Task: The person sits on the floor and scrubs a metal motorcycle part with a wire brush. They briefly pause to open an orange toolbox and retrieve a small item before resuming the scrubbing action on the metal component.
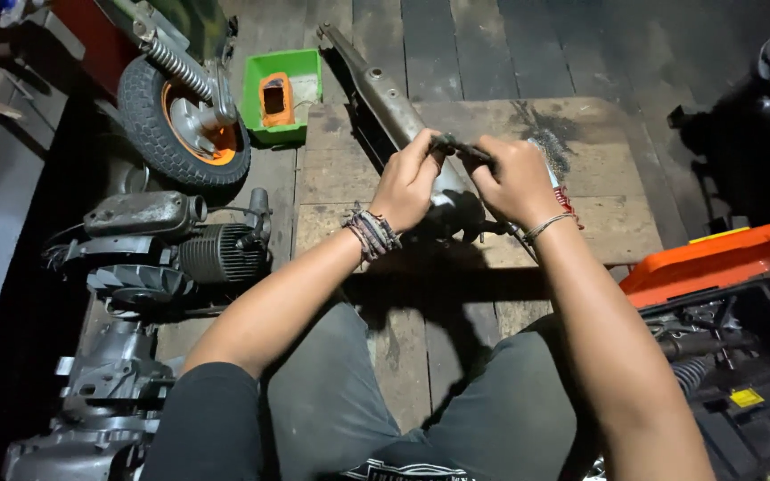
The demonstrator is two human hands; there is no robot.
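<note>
between the left hand (pixel 410 181) and right hand (pixel 514 178), both closed on it, a small dark part (pixel 461 148) stays indistinct.

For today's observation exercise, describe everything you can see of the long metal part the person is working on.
The long metal part is a dull grey, worn tube that widens toward the person. It lies slanted across a wooden board, its narrow end pointing away up-left. The left hand and right hand cover its near end, pinching a small dark piece above it.
</note>
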